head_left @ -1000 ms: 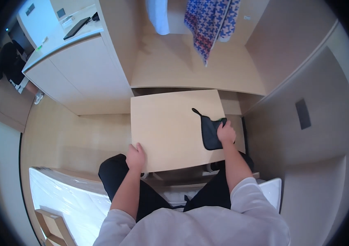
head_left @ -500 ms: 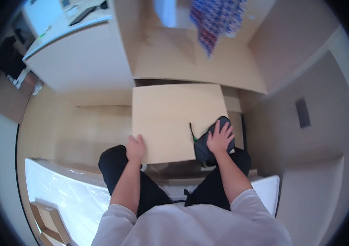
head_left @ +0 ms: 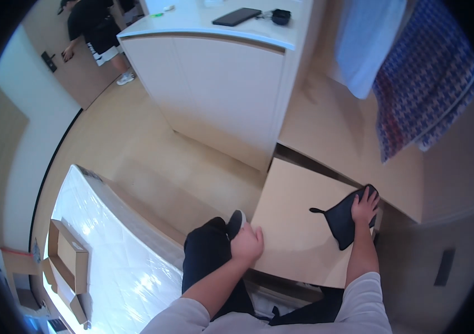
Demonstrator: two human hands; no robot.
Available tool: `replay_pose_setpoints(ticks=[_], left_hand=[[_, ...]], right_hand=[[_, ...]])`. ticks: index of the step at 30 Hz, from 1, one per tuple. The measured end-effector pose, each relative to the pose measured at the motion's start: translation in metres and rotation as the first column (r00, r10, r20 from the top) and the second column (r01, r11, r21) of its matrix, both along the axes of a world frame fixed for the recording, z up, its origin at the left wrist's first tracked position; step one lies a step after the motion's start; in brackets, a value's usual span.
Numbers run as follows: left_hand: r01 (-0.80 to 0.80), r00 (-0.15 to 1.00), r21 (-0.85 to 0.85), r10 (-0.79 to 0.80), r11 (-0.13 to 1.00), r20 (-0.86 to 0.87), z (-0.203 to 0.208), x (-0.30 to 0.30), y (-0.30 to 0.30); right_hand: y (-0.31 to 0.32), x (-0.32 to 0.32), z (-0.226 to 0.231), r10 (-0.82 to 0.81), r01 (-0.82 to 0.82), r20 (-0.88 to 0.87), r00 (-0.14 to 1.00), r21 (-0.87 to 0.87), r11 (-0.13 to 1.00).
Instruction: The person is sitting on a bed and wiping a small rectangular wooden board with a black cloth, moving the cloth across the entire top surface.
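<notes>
A square light wood panel [head_left: 298, 206] lies in front of me, between my knees and a low wooden platform. My left hand [head_left: 246, 243] is curled closed at its left edge, the thumb side toward the panel. Just beyond that hand a dark rounded thing with a pale rim [head_left: 236, 224] shows, partly hidden; I cannot tell whether it is a shoe or something held. My right hand [head_left: 364, 209] rests flat, fingers spread, on a dark cloth-like pad [head_left: 341, 220] with a small loop at one corner. The pad covers the panel's right side.
A wrapped mattress [head_left: 120, 250] lies to my left, with an open cardboard box [head_left: 69, 253] on it. Ahead stands a white cabinet [head_left: 209, 83] carrying a black tablet-like device [head_left: 237, 16]. Towels [head_left: 426, 78] hang at right. Another person [head_left: 95, 33] stands by a door.
My view has swung left, so the panel sits farther right. My left hand has gone from pinching the panel's edge to a fist-like curl there. The pad lies flatter under my right hand.
</notes>
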State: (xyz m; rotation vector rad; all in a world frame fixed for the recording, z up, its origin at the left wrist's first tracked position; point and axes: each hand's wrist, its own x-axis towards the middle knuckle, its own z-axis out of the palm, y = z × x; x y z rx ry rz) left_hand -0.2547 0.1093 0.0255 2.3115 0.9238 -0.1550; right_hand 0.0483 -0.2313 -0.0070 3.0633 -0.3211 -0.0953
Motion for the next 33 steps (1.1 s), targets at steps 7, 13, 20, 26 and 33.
replay_pose_setpoints(ticks=[7,13,20,26,33], left_hand=[[0.008,1.000,-0.006,-0.008,1.000,-0.014,0.001,0.005,-0.001],[0.002,1.000,-0.002,-0.002,1.000,0.018,-0.005,0.002,0.004],[0.002,1.000,-0.032,-0.001,0.999,0.029,-0.009,0.002,0.001],[-0.011,1.000,-0.048,0.012,0.999,0.016,-0.011,-0.003,0.003],[-0.018,1.000,-0.035,0.019,0.999,0.010,-0.015,0.000,0.002]], right_hand=[[0.031,-0.003,0.002,-0.036,0.037,0.021,0.999,-0.029,0.999],[0.066,-0.110,0.001,0.259,-0.261,0.042,0.965,0.052,0.964],[0.073,-0.279,0.015,0.401,-0.408,0.077,0.913,0.146,0.901],[0.068,-0.357,0.010,0.400,-0.404,0.060,0.915,0.182,0.897],[0.072,-0.321,0.022,0.395,-0.381,-0.024,0.918,0.217,0.899]])
